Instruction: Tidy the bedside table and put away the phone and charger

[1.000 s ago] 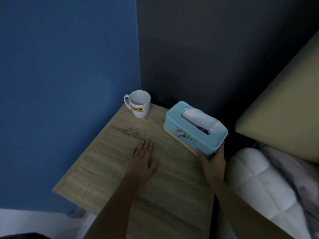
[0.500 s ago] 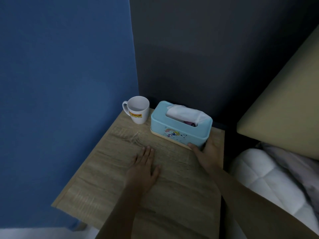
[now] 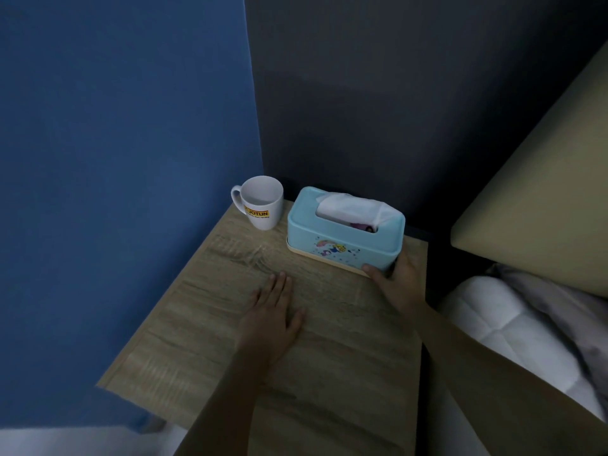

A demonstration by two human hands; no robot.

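With the left hand (image 3: pixel 274 319) flat and empty, the right hand (image 3: pixel 396 278) gripping the tissue box (image 3: pixel 342 232) could shove it into the mug (image 3: pixel 261 202) at ten o'clock.

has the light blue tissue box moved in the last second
Yes. The light blue plastic tissue box has slid back toward the white mug and turned square to the dark wall, with the right hand on its near corner.
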